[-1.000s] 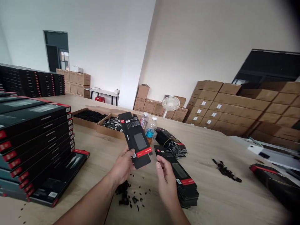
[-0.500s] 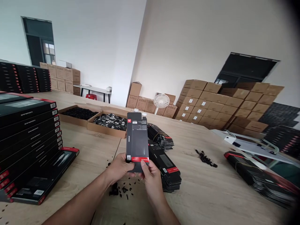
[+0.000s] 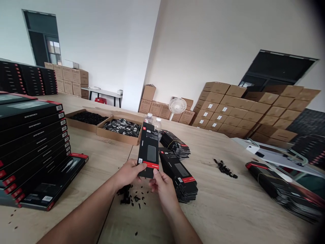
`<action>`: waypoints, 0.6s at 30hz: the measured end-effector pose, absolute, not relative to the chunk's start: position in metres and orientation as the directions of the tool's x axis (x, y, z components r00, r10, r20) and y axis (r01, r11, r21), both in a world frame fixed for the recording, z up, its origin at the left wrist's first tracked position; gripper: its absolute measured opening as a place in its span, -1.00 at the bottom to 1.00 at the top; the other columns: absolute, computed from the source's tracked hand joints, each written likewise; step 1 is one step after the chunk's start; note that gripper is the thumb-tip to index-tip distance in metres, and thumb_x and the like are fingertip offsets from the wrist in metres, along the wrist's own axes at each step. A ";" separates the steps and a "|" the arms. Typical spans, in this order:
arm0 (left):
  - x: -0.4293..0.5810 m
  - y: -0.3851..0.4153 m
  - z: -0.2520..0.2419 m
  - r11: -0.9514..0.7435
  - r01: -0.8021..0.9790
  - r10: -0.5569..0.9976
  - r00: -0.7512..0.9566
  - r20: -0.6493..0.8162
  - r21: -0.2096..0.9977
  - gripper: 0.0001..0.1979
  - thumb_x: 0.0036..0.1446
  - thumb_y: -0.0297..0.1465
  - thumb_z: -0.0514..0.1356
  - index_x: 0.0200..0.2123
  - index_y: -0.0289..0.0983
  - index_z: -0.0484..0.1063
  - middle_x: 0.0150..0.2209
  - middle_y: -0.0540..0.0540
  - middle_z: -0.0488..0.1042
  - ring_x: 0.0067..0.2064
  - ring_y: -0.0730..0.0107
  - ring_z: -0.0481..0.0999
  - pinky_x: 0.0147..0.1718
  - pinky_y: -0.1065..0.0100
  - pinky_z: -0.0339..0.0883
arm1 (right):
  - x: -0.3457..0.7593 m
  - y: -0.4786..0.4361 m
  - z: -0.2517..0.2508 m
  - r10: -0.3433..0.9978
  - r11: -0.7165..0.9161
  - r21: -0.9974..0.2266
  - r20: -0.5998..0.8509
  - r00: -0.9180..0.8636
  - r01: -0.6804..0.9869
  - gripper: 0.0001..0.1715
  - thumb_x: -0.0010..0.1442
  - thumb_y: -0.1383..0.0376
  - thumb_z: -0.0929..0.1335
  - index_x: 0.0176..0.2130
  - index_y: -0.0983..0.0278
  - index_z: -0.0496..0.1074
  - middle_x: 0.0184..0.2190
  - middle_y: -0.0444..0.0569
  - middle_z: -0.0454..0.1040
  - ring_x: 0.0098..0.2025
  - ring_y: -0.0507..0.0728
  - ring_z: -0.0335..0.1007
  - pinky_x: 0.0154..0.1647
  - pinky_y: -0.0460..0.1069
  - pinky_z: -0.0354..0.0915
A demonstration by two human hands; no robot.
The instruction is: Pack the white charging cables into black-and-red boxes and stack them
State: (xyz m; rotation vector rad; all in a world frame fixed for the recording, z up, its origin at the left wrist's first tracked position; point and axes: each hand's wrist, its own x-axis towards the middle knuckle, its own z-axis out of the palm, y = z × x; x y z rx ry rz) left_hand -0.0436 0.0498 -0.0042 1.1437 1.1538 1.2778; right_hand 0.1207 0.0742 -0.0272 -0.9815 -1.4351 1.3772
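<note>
A flat black-and-red folding carton (image 3: pixel 149 147) with a window is held up in front of me, its far end tilted away. My left hand (image 3: pixel 130 173) pinches its lower left corner, thumb on top. My right hand (image 3: pixel 162 184) grips the lower right edge with thumb and fingers. Just to the right lies a stack of the same flat cartons (image 3: pixel 177 169), with a banded stack (image 3: pixel 175 144) behind it. Beneath and left of the hands, small black bits (image 3: pixel 135 198) are scattered on the wooden table (image 3: pixel 215 210).
Finished black boxes (image 3: pixel 33 135) are piled high at the left. Two open cardboard trays hold black parts (image 3: pixel 88 118) and round discs (image 3: pixel 122 128). Clear bottles (image 3: pixel 157 124) stand beyond the hands. Black pieces (image 3: pixel 224 168) and another banded carton bundle (image 3: pixel 281 189) lie right.
The carton in my hands has tipped and turned, so its window now shows and its top leans away. The bottles behind it have come into fuller view.
</note>
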 end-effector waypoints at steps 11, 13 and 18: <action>-0.055 0.056 -0.004 -0.116 -0.202 0.966 -0.251 0.063 0.973 -0.71 -0.02 -0.26 0.36 -0.24 -0.29 0.51 -0.33 -0.06 0.58 -0.33 0.34 0.56 -0.59 0.50 0.38 | 0.111 0.044 -0.019 0.676 0.635 -0.621 0.159 -0.719 0.459 -0.77 0.00 0.47 0.36 -0.36 0.20 0.56 -0.33 -0.08 0.52 -0.24 0.12 0.43 -0.21 -0.04 0.30; -0.052 0.056 -0.005 -0.105 -0.222 0.967 -0.249 0.048 0.969 -0.72 -0.02 -0.28 0.36 -0.24 -0.29 0.51 -0.30 -0.07 0.59 -0.32 0.33 0.58 -0.56 0.48 0.42 | 0.111 0.048 -0.020 0.682 0.666 -0.551 0.177 -0.710 0.503 -0.77 0.05 0.47 0.35 -0.37 0.19 0.56 -0.33 -0.06 0.54 -0.22 0.14 0.45 -0.20 -0.03 0.30; -0.048 0.056 -0.007 -0.072 -0.257 0.971 -0.239 0.009 0.964 -0.76 -0.02 -0.29 0.37 -0.26 -0.25 0.53 -0.25 -0.08 0.61 -0.23 0.24 0.61 -0.39 0.34 0.50 | 0.126 0.074 -0.023 0.811 0.580 -0.445 0.237 -0.535 0.682 -0.79 0.18 0.33 0.33 -0.39 0.21 0.57 -0.41 -0.02 0.57 -0.37 0.15 0.44 -0.30 0.00 0.29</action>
